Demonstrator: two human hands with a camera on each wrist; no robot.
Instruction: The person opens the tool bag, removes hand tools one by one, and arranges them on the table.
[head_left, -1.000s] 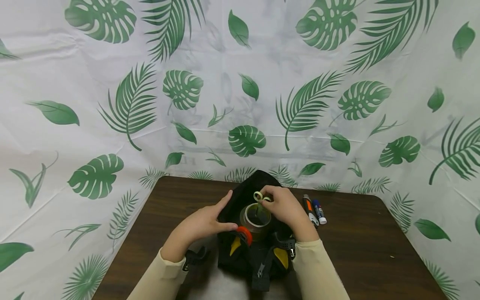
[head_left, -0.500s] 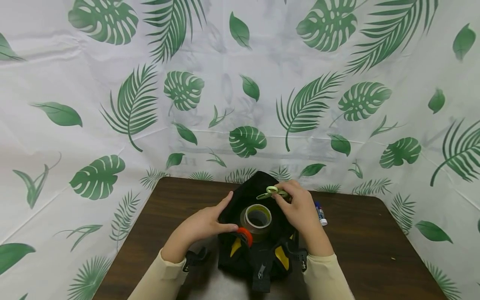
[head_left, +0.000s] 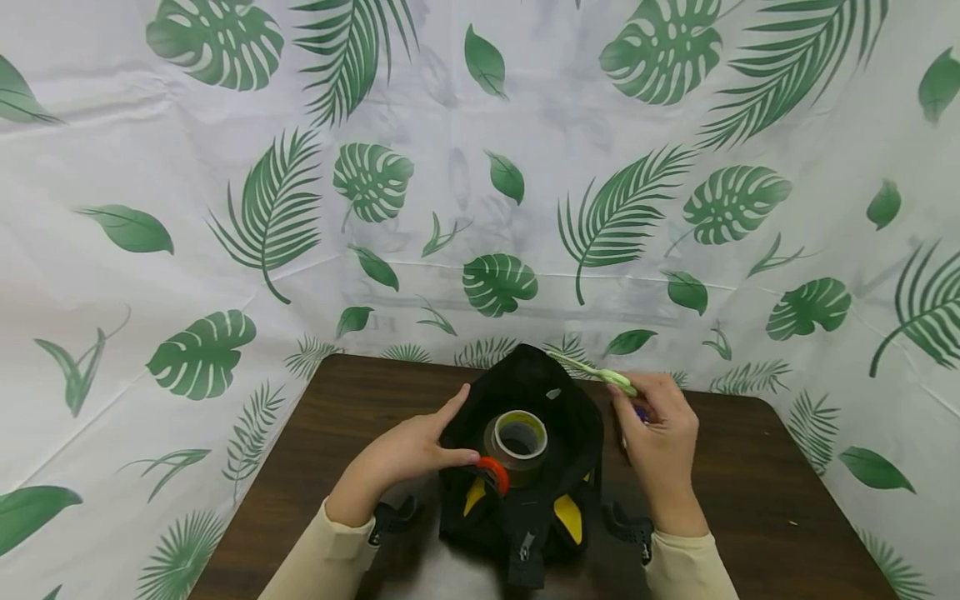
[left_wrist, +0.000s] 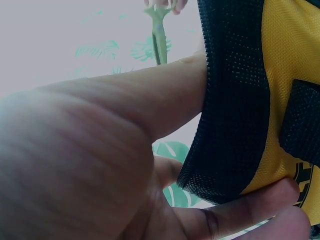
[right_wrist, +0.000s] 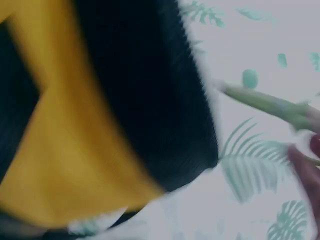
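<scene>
My left hand point(head_left: 401, 454) holds the left rim of a black and yellow fabric tool bag point(head_left: 521, 362). In the left wrist view the thumb goes behind the bag's dark edge, and fingers press the yellow outer side. A wide roll of tape point(head_left: 521, 468) stands inside the bag, its round core facing up. An orange-red curved object point(head_left: 495, 472) sits at the bag's front, by the left thumb. My right hand point(head_left: 663, 433) pinches light green scissors point(head_left: 617, 380) by the handles, right of the bag, blades pointing left. The scissors point(right_wrist: 270, 106) look slim in the right wrist view.
A blue-capped marker point(head_left: 642, 414) shows partly behind the right hand. The dark wooden table point(head_left: 735, 483) carries the bag, and a leaf-printed white cloth point(head_left: 450, 108) hangs behind and around it. A black strap with a zip point(head_left: 525, 546) hangs at the bag's front.
My right hand has lifted the scissors out of the tape roll's core and carried them right, past the bag's rim. The left hand has stayed on the bag.
</scene>
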